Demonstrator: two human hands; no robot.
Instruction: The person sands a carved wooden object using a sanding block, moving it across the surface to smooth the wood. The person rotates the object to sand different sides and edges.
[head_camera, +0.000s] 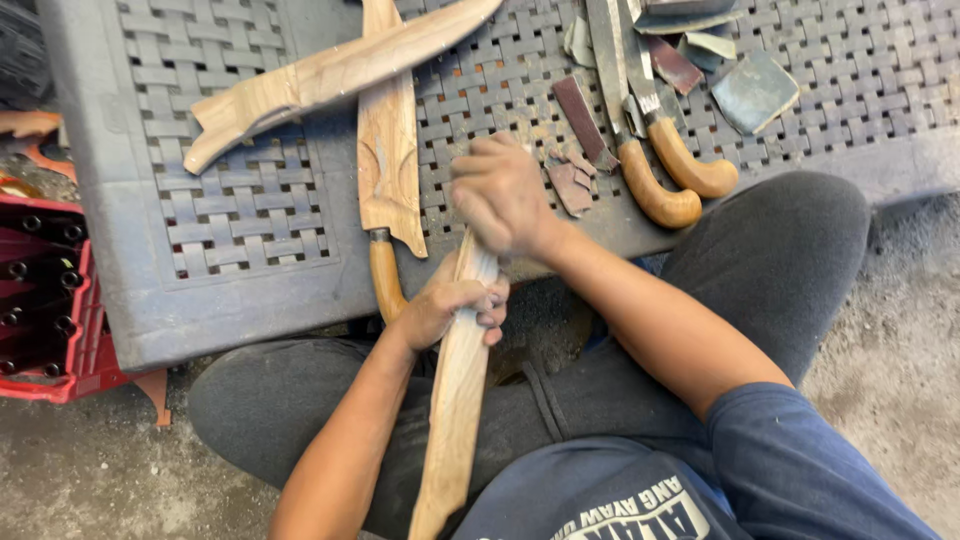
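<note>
While the left hand (450, 305) wraps around the long wooden sheath (455, 400) propped between the knees, the right hand (500, 195) is clenched over its upper end at the edge of the grey woven tabletop (230, 230), probably pressing sandpaper, though the fist hides it. Good work here means steady strokes along the grain, the lower grip firm, clear of the knives (660, 150) nearby.
</note>
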